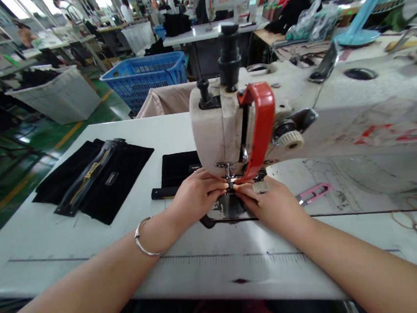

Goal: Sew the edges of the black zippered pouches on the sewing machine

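Left hand [197, 193] and right hand [276, 204] in tight, fingers pinched narrow on the small dark piece [230, 186] right under the head of the sewing machine [214, 136], where even, gentle tension and slow feeding should keep it straight!

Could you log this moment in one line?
left hand: over black fabric, fingers beneath sewing-machine head | right hand: fingers opposite left's, hold unclear | pink snips: by right wrist | black pieces with zipper: table's left
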Tool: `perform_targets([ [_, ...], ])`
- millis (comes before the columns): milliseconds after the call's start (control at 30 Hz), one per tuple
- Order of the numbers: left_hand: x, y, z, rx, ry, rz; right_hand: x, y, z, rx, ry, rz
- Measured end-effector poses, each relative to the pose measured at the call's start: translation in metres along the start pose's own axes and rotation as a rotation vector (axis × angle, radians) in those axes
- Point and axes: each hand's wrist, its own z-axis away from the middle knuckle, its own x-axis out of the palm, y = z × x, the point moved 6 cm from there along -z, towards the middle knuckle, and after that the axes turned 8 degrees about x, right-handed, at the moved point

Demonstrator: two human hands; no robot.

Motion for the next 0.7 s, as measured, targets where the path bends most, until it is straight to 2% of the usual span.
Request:
perform_targets([
  [167,0.002,0.0,0.007,-0.023,-0.041,-0.012,0.001,-0.005,-0.001,0.002,0.007,-0.008],
  [300,0.009,-0.009,0.017,-0.048,-0.059,-0.064,0.007,-0.007,-0.003,0.005,0.007,0.045],
  [467,0.011,-0.021,0.011,-0.047,-0.115,-0.118,0.009,-0.004,-0.004,0.021,0.026,0.069],
  [533,0.005,-0.017,0.01,-0.053,-0.17,-0.159,0.006,-0.002,-0.003,0.026,0.048,0.056],
  [600,-0.001,-0.006,0.02,-0.117,-0.263,-0.198,0.001,-0.001,0.0,0.02,0.074,0.035],
  [700,-0.004,0.027,0.064,-0.215,-0.458,-0.227,-0.007,0.002,0.005,-0.013,0.121,-0.026],
])
